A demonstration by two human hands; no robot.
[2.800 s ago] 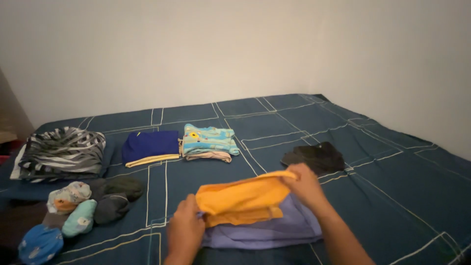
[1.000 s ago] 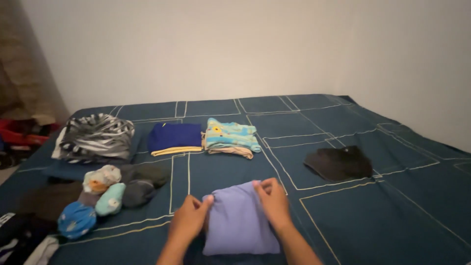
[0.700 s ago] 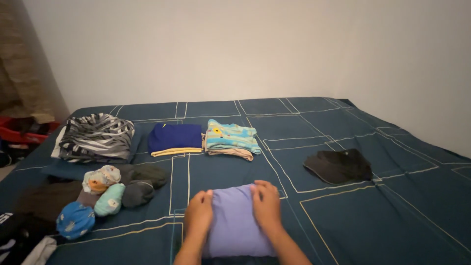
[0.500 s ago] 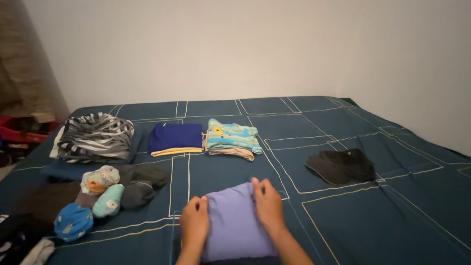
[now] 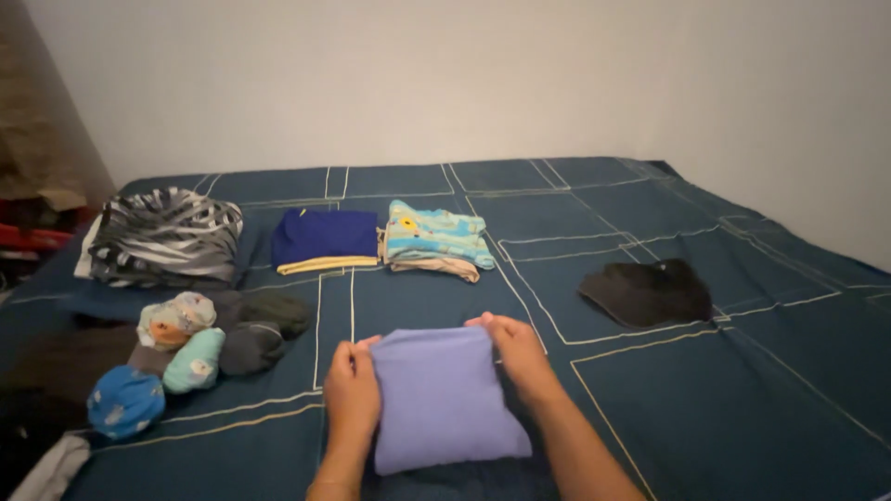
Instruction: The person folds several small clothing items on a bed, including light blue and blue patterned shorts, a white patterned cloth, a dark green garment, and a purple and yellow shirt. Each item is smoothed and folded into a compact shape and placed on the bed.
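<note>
Squarely between the two forearms lies a folded lavender garment [image 5: 441,397], a thick padded rectangle resting flat on the dark blue bed cover [image 5: 761,390] near its front edge. The left hand [image 5: 352,385] grips the garment's left side, fingers curled over the upper corner and pinching the cloth; the right hand [image 5: 516,350] does the same at the upper right corner, thumb and fingers closed on the fold. Held at both far corners like this, the bundle keeps its layers aligned and its edges square.

Beyond it, other folded clothes sit in a row toward the wall: a navy piece with a pale yellow trim [image 5: 322,239] and, touching it on the right, a light blue printed stack [image 5: 434,239] over something beige. Further left rests a black-and-white striped bundle [image 5: 165,236]. Near the left hand, well apart from the lavender garment, a cluster of rolled socks [image 5: 186,357] in blue, mint and dark grey is gathered together, seemingly sorted by kind. Off to the right, a black garment [image 5: 648,292] lies loosely, unfolded and alone.
</note>
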